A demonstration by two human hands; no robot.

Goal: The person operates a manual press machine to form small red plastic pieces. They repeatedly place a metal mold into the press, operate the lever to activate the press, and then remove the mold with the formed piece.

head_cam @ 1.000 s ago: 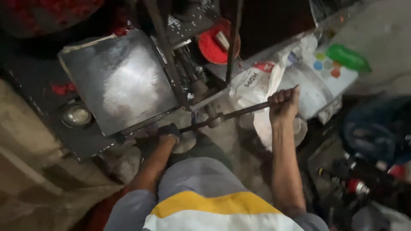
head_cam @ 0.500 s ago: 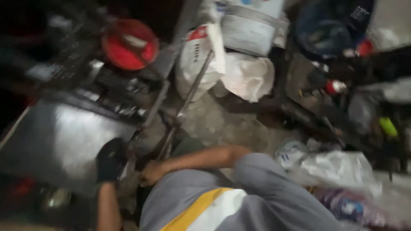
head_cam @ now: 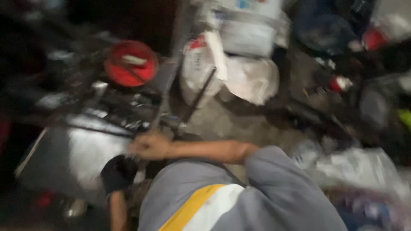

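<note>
Where the right hand gripped the far end of the long dark lever bar a second ago, that hand (head_cam: 147, 145) now lies close in at the machine's near edge, arm reaching across the body; the frame is blurred, so whether its fingers are curled on anything cannot be told.

- Lever bar (head_cam: 199, 100): dark, slanted, now free of both hands, leaning up toward the white sacks.
- Left hand (head_cam: 117, 172): in a dark glove, just below the right hand, at the edge of the steel plate; grip unreadable, seemingly resting on the metal.
- Steel plate (head_cam: 77, 156): flat, grey, shiny, left of both hands.
- Red round tub (head_cam: 130, 63): behind the plate, well apart from the hands.
- White sacks (head_cam: 239, 72): heaped beyond the bar.

Judgement: the work has shifted from levering at the bar's end to handling something at the machine's base.
</note>
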